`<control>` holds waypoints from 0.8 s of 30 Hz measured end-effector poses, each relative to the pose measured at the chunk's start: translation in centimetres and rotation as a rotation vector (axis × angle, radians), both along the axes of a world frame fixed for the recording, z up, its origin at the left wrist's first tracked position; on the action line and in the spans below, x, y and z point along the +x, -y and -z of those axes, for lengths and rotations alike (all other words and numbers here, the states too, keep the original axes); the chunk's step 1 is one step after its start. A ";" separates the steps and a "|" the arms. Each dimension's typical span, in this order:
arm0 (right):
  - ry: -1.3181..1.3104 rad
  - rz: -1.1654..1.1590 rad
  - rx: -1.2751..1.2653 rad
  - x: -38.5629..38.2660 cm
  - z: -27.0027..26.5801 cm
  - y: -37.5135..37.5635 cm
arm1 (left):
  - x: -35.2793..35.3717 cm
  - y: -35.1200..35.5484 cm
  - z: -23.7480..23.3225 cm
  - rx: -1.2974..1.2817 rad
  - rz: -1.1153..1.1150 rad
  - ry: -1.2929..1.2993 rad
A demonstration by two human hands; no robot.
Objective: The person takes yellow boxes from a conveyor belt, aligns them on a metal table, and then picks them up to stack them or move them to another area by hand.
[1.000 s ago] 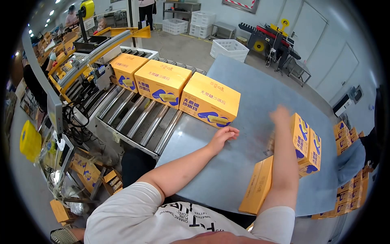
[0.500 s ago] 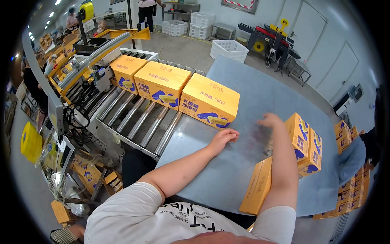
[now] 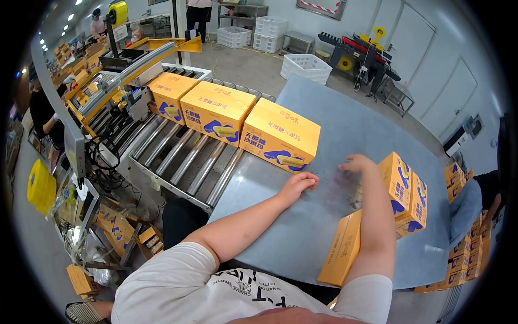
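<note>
Beside the near lower corner of a yellow carton (image 3: 280, 135) rests my left hand (image 3: 298, 186), fingers loosely bent and nothing in them. That carton sits mostly on the grey metal table (image 3: 270, 227), at the end of the rollers. My right hand (image 3: 357, 163) hovers over the middle of the table, palm down, fingers apart and empty. Two smaller yellow cartons (image 3: 402, 189) stand together just right of my right forearm. A narrow yellow carton (image 3: 341, 248) lies close to my body, partly covered by that forearm.
Two more cartons (image 3: 218, 110) queue on the roller conveyor (image 3: 183, 162), below a taping machine's yellow-and-grey frame (image 3: 129, 65). White crates (image 3: 306, 67) stand beyond the table. A person in jeans (image 3: 467, 208) is at the right, near stacked cartons (image 3: 469, 254); another person (image 3: 46, 110) works at far left.
My right hand has dipped slightly and its fingers have drawn in a little. My left hand and the cartons stay put. The person at far left has leaned further into view.
</note>
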State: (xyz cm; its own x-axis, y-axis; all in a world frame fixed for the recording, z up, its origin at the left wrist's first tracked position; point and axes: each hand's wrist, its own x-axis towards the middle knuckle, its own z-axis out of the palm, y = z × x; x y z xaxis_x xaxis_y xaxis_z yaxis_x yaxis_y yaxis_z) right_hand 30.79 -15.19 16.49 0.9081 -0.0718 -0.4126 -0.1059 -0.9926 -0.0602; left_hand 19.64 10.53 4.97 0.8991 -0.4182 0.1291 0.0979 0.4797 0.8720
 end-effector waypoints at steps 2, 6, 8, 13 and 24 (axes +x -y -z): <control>-0.009 0.001 -0.001 0.1 0.0 0.1 | 0.1 0.0 0.1 0.006 0.001 0.003; 0.007 0.012 0.025 0.6 0.3 0.7 | -0.2 -0.2 -0.4 0.018 -0.009 0.007; 0.029 0.006 0.013 1.4 1.3 1.9 | -0.4 -0.2 -0.9 0.010 -0.012 0.001; 0.054 0.014 0.006 0.6 0.6 2.5 | -0.2 0.2 -0.4 -0.016 -0.004 -0.007; 0.052 -0.071 0.053 2.8 2.6 4.7 | 1.2 1.5 1.9 -0.089 -0.058 0.068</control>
